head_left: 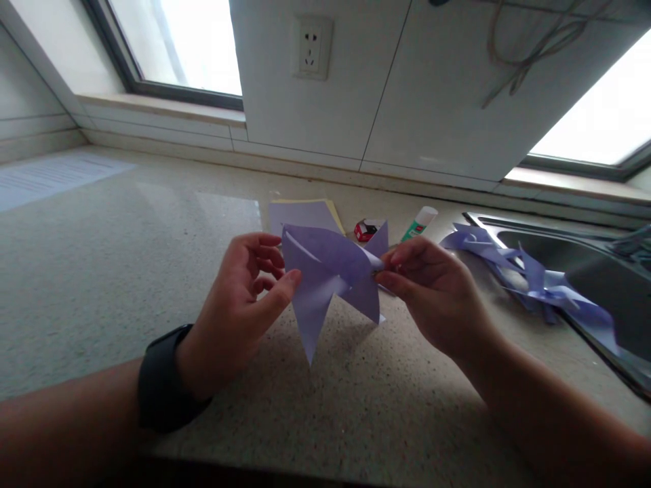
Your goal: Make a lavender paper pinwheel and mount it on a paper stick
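Note:
A folded piece of purple paper (325,278) with pointed flaps is held up above the speckled countertop (127,271). My left hand (244,305) grips its left edge between thumb and fingers; a black watch sits on that wrist. My right hand (432,288) pinches the paper's centre fold on the right side. One pointed flap hangs down toward the counter.
Flat purple and yellow sheets (305,213) lie behind the paper. A small red object (365,230) and a green-and-white glue stick (420,224) lie further back. Finished purple paper shapes (534,281) rest on the rim of a steel sink (584,247) at right. A wall socket (311,47) is above.

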Demonstrator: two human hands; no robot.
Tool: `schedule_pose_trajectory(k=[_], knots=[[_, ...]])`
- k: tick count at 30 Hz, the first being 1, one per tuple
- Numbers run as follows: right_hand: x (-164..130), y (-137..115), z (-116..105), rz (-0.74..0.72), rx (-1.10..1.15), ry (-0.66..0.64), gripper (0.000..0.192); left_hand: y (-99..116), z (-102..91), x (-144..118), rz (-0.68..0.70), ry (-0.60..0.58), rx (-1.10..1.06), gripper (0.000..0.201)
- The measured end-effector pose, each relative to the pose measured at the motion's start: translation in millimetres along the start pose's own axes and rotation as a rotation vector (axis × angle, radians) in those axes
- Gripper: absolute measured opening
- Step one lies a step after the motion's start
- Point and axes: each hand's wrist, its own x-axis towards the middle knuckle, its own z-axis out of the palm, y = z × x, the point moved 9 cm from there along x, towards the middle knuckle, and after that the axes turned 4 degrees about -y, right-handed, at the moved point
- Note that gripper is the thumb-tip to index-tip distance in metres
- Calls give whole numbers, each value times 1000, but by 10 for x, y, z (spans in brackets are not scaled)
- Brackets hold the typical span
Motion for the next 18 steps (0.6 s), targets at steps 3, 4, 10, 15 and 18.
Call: schedule_pose_trajectory(k=[3,4,10,15,18], knots=[[-1,52,4,17,39,-23,22,-43,46,30,-56,-35,-64,38],[-2,74,3,28,52,-28,21,-40,39,35,-53,-25,-72,37],[7,168,-15,78,87,-23,23,4,21,4,22,-16,-35,27],[18,204,9,117,193,-9,24,-56,45,-10,-13,-50,-71,29],[21,202,28,126,202,-9,23,-143,57,30,-70,-55,-118,31]])
